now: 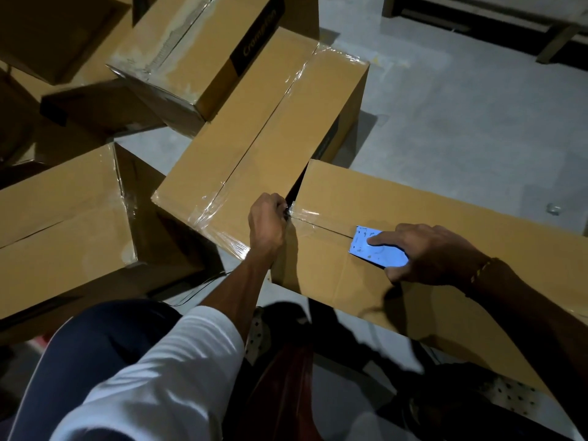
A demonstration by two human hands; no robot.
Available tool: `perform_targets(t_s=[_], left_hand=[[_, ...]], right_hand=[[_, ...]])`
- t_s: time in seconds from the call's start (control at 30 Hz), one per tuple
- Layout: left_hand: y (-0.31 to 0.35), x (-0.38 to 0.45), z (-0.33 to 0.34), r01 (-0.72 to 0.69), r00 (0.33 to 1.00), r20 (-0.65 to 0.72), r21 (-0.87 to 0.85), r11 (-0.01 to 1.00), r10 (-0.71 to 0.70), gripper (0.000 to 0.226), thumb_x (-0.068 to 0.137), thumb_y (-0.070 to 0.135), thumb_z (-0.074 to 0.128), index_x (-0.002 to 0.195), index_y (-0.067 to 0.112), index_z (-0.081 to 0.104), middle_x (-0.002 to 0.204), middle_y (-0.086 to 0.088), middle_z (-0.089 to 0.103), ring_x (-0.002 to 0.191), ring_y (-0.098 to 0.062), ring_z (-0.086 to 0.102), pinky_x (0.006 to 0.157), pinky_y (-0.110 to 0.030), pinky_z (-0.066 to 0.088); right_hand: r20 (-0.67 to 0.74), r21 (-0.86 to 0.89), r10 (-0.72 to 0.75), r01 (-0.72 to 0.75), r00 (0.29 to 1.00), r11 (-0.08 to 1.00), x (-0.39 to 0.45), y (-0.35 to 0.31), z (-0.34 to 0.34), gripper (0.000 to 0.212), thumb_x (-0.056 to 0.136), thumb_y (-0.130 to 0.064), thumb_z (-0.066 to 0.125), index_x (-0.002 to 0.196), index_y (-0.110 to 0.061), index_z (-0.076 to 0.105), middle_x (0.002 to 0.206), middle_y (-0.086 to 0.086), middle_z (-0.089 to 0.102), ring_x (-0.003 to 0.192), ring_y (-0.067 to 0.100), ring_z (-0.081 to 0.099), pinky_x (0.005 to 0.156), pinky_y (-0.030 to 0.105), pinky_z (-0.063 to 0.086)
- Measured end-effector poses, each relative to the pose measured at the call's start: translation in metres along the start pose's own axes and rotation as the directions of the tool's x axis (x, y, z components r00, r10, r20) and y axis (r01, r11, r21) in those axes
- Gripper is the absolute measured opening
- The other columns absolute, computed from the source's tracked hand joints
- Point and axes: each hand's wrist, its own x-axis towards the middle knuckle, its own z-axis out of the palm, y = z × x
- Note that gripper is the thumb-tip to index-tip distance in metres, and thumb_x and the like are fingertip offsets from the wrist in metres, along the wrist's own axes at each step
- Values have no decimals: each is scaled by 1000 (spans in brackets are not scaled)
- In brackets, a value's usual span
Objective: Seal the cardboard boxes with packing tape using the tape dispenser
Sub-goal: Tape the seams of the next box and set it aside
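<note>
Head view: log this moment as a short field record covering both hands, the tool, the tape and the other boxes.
left hand: left hand pinches the tape end at the box corner
right hand: right hand grips the blue tape dispenser
box in work: box, top seam partly covered by clear tape
other boxes: taped box behind
floor: grey floor

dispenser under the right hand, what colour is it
Light blue with small dark specks, seen in the head view: the dispenser.
</note>
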Motion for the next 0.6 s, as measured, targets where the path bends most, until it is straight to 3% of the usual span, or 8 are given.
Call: perform_targets(t_s=[0.13,0.23,0.33,0.43,0.5,0.6], left_hand=[[-2,1,2,-42,998,38,-4,999,42,15,96,4,54,100,4,69,100,-12,62,88,-21,53,73,-21,40],[-1,-2,4,-97,994,62,63,993,94,15,97,6,55,107,3,67,110,-18,61,99,-32,56,83,-35,45],[1,-7,8,-139,989,67,180,974,128,25,97,1,53,121,2,60,116,-17,57,103,-28,54,87,-40,51],[12,-12,11,-63,997,55,233,971,51,29,94,-6,50,121,2,57,119,-16,54,106,-28,50,90,-40,50],[19,-13,12,-1,999,32,244,970,-7,26,95,-6,41,115,2,57,118,-16,53,106,-30,48,92,-43,47],[26,-13,15,51,998,5,343,938,-56,26,97,0,49,121,7,54,124,-14,55,111,-29,47,93,-39,45]], right_hand=[[13,5,5,-5,1000,1000,0,0,1,66,83,-51,65,143,-46,39,104,-14,39,111,17,48,82,30,28],[27,10,10,-10,1000,1000,0,0,-1,65,82,-51,65,142,-46,40,106,-13,42,111,16,48,83,30,30],[41,24,20,-21,999,999,1,1,-2,64,82,-51,65,141,-46,41,110,-12,48,105,14,47,83,29,31],[44,33,18,-20,999,999,1,0,-3,64,82,-50,65,141,-45,42,105,-13,44,98,11,42,82,29,30],[45,34,17,-19,999,999,1,-1,-4,64,83,-49,65,142,-44,42,105,-13,43,104,13,47,82,28,30],[57,30,17,-19,998,999,-2,-3,-7,66,82,-48,65,144,-44,41,117,-9,50,117,16,48,91,30,32]])
